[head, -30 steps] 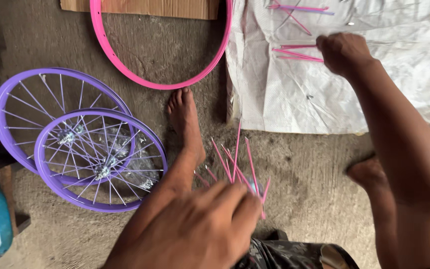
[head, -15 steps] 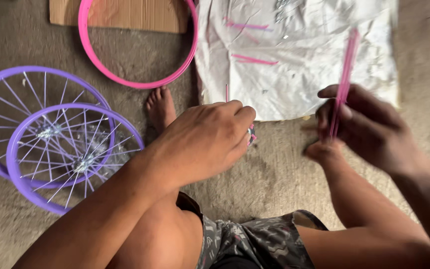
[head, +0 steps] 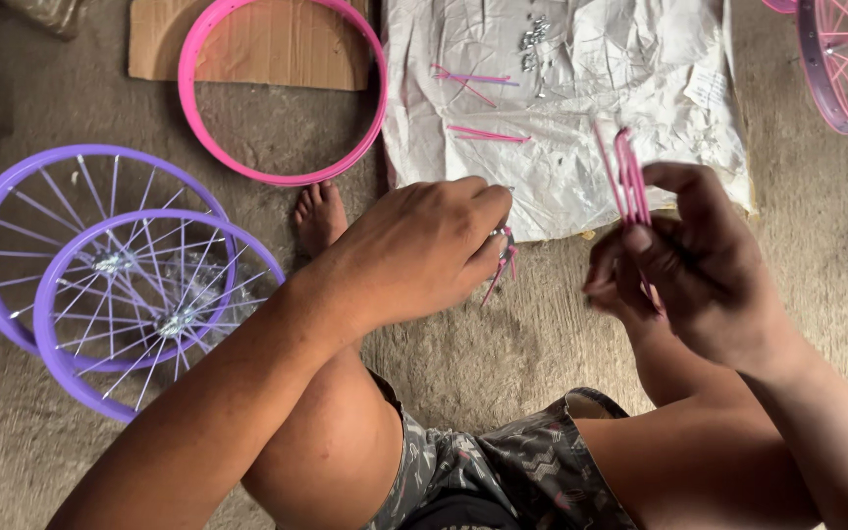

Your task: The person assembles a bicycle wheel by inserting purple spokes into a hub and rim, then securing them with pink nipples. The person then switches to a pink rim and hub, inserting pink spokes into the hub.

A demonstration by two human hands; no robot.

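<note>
Left hand covers most of its pink spokes. Pink spoked wheel cut by top-right edge. Small metal parts on the sheet indistinct.

Left hand palm down, fingers curled closed. Right hand raised, fingers pinched, thumb up.

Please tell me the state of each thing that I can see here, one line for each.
Left hand: closed on pink spokes.
Right hand: pinching upright spoke bundle.
Pink rim: bare, flat.
Purple wheels: spoked, overlapping.
White sheet: crumpled, spread.
</note>
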